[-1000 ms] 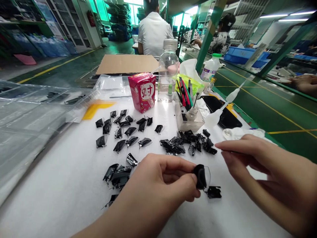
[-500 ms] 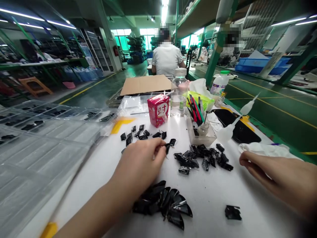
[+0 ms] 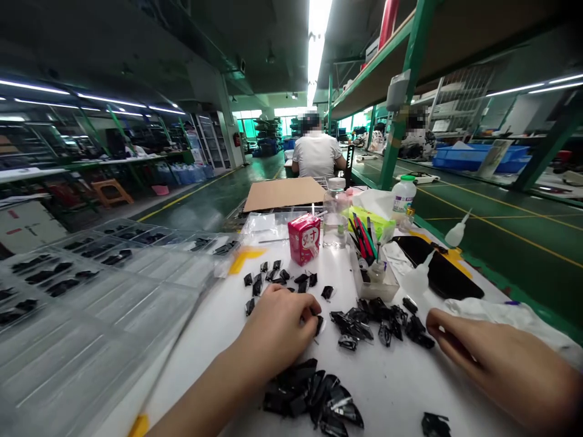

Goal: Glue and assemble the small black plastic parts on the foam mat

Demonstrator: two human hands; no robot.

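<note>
My left hand (image 3: 277, 325) rests on the white table (image 3: 401, 388) with its fingers curled, pinching a small black plastic part (image 3: 319, 323) down among a row of similar parts (image 3: 273, 280). My right hand (image 3: 496, 364) lies at the right, fingers drawn together, just beside a heap of black parts (image 3: 378, 318); whether anything is in it I cannot make out. Another heap of black parts (image 3: 314, 397) lies under my left forearm. A single black part (image 3: 435, 423) sits near the front edge.
Clear plastic trays (image 3: 91, 285) holding black parts cover the left. Behind the parts stand a red carton (image 3: 304, 239), a water bottle (image 3: 336, 212), a clear tub of pens (image 3: 371, 273), squeeze bottles (image 3: 416, 279) and a white cloth (image 3: 510, 315). A person in white (image 3: 316, 155) sits ahead.
The camera has tilted upward. My left hand carried a black part from near me out to the row of parts and set it down. My right hand stayed low at the right.
</note>
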